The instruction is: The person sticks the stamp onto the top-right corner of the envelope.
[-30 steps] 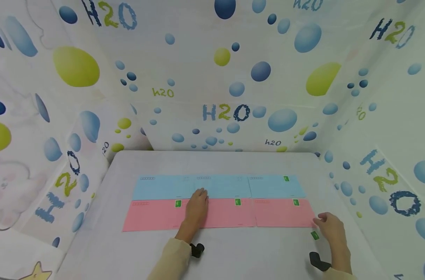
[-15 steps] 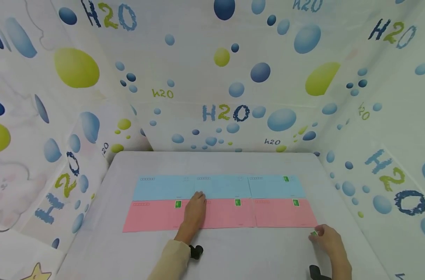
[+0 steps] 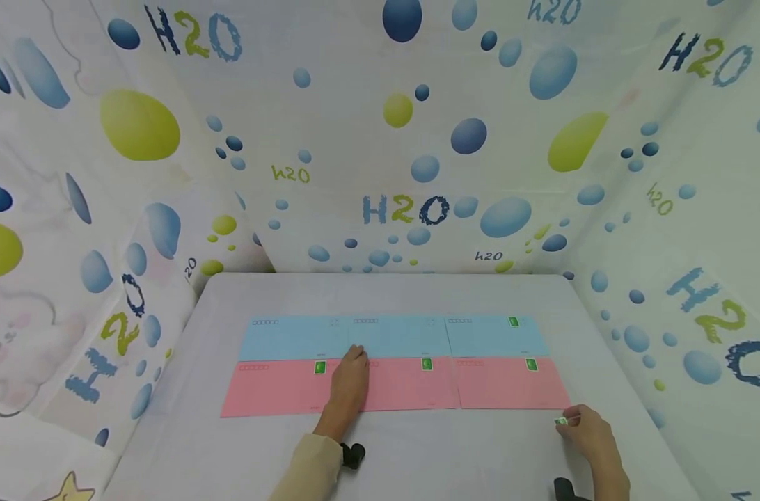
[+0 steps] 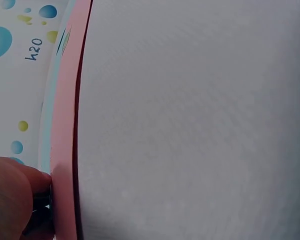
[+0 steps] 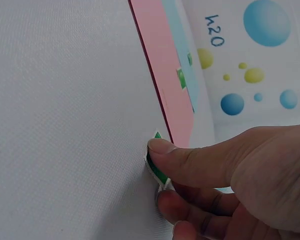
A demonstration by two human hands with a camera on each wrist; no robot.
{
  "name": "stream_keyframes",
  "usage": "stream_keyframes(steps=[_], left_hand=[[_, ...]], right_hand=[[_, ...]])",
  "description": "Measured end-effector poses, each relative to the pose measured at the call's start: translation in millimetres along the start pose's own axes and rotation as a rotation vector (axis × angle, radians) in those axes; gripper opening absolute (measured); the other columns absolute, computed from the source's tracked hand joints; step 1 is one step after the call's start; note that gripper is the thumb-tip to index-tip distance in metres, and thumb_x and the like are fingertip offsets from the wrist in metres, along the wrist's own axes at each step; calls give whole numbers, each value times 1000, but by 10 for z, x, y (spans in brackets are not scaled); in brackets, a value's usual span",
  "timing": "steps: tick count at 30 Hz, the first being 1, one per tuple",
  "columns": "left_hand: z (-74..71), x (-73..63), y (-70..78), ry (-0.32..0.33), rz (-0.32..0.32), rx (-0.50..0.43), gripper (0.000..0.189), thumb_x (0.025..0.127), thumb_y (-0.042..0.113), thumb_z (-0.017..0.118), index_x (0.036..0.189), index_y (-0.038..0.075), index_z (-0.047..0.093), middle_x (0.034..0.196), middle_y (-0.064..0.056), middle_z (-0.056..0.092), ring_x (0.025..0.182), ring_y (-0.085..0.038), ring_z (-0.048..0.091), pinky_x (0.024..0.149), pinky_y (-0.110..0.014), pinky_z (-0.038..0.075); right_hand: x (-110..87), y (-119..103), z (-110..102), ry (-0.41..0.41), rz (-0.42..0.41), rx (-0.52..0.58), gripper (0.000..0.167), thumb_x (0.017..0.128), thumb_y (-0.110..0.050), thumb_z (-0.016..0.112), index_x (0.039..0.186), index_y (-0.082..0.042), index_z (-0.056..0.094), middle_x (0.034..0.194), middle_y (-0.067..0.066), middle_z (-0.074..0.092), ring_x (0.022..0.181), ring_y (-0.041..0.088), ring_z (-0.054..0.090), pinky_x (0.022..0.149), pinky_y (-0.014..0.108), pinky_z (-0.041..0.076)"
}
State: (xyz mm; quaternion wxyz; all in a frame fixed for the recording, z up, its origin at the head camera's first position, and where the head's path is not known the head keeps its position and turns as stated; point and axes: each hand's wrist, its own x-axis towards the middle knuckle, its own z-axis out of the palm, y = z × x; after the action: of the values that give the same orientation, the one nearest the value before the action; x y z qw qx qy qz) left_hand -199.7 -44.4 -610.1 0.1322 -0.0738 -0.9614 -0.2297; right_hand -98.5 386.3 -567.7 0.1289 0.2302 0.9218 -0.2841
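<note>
My right hand (image 3: 589,435) pinches a small green postage stamp (image 5: 157,167) with a white jagged border between thumb and fingers. In the right wrist view the stamp looks bent under the thumb (image 5: 162,146). This hand is just below the right corner of a row of pink envelopes (image 3: 511,390). My left hand (image 3: 350,379) rests on the pink row, its fingertips reaching the lower edge of the blue envelopes (image 3: 392,337). Green stamps sit on the pink envelopes, one of them at the right (image 3: 531,364), and another stamp (image 3: 513,322) is on the right blue envelope.
The envelopes lie edge to edge in two rows on a white table (image 3: 455,452). Black wrist cameras (image 3: 353,456) are strapped to both wrists. Patterned white sheeting (image 3: 330,125) with bubbles and H2O lettering surrounds the table at the back and sides.
My right hand has come down from beside the pink envelope's corner and taken hold of the green stamp, which was apart from its fingers. The left hand stays nearly where it was.
</note>
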Motion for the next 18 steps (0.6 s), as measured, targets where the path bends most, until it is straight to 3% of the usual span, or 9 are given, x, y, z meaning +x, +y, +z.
stream_keyframes(steps=[9,18], left_hand=[[-29,5,29,-29,-14,1,22,97,10,63,112,-4,73,127,-16,69,125,-31,63,101,-40,55],[-38,25,18,-38,-36,-32,22,97,9,63,111,-3,74,127,-15,69,125,-32,64,101,-41,55]], right_hand=[[-18,13,-12,-1,-14,7,29,93,-14,65,107,12,61,90,18,65,81,25,59,64,34,50],[-7,-114,-79,28,-72,76,41,101,-24,57,119,12,60,109,28,66,94,31,64,71,39,57]])
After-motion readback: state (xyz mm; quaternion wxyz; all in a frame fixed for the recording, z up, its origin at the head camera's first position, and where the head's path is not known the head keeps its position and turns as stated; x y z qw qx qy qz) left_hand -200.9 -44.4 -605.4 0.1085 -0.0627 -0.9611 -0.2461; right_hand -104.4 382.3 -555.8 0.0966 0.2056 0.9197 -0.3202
